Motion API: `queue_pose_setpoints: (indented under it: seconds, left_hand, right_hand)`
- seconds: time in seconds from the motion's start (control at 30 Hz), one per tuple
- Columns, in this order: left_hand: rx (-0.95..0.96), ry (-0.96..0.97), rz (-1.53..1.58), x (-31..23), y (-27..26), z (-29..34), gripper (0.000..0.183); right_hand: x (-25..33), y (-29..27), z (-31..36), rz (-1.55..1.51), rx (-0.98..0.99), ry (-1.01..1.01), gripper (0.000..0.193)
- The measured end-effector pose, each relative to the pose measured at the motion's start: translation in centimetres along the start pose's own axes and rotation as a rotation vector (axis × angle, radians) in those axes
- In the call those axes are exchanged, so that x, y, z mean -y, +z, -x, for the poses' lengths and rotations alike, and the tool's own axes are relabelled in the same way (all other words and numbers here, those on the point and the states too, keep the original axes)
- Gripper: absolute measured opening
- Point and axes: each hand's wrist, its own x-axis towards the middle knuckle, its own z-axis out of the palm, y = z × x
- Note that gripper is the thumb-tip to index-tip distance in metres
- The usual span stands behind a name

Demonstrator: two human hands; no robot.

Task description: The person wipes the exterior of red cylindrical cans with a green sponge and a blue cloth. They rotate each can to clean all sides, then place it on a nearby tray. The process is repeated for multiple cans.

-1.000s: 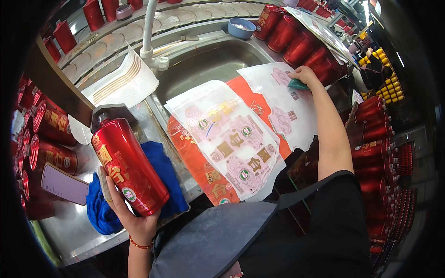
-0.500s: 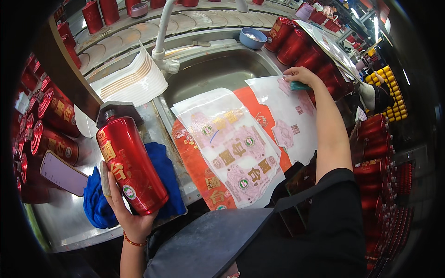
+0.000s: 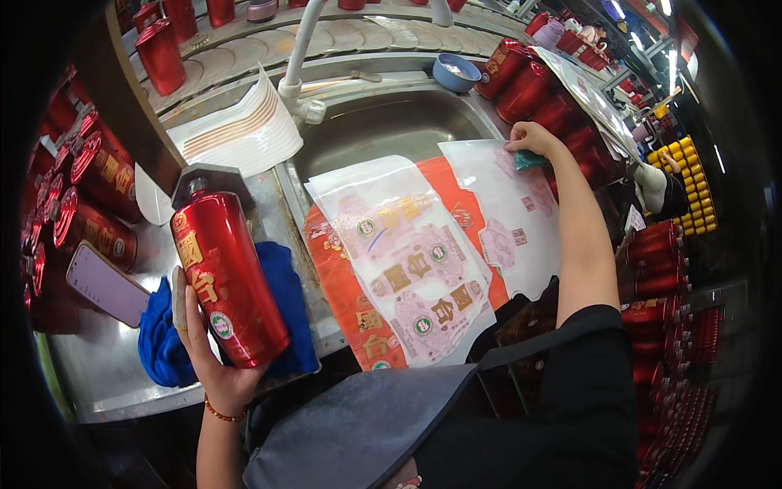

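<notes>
My left hand [image 3: 220, 375] supports a glossy red bottle [image 3: 236, 285] with gold and green-white decals, its fingers along the left side and base. The bottle leans back, its neck by a dark angular block [image 3: 213, 177]. A flat greyish piece [image 3: 178, 297] lies along my left fingers; I cannot tell its kind. My right hand [image 3: 531, 140] is closed in a pinch at the upper right corner of a white decal sheet [image 3: 489, 171]. A teal piece [image 3: 529, 160] shows beneath that hand, partly hidden. A second decal sheet [image 3: 407, 261] lies nearer, over an orange-red printed sheet [image 3: 330, 285].
A metal sink [image 3: 383, 122] with a white tap [image 3: 305, 110] lies beyond the sheets, a blue bowl [image 3: 456, 72] at its rim. Blue cloth [image 3: 163, 338] and a phone [image 3: 106, 281] are at left. Red bottles [image 3: 529, 91] stand right; others ride a conveyor [image 3: 358, 37] behind.
The view has shifted slightly. Red bottles on the conveyor at the back left have moved rightward. Both hands keep nearly the same hold, the right one still at the sheet's corner.
</notes>
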Motion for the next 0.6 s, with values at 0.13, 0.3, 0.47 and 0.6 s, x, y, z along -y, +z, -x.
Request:
queue_pose_setpoints:
  seconds: [0.13, 0.3, 0.47, 0.6]
  left_hand:
    - [-0.001, -0.007, 0.057, 0.6, 0.1, 0.4, 0.119]
    - [0.110, 0.061, -0.091, -1.5, -1.2, -0.5, 0.133]
    - [0.183, 0.118, -0.185, -2.9, -1.3, -2.3, 0.116]
    - [0.187, -0.027, 0.190, -0.7, -1.4, -0.4, 0.129]
  right_hand:
    - [-1.6, -0.3, -0.5, 0.091, -0.079, -0.157, 0.021]
    - [0.4, -1.0, 1.0, 0.112, -0.242, -0.262, 0.013]
    - [13.3, -0.2, 5.3, 0.183, -0.284, -0.377, 0.011]
    - [23.9, 3.8, 9.6, 0.276, -0.264, -0.688, 0.011]
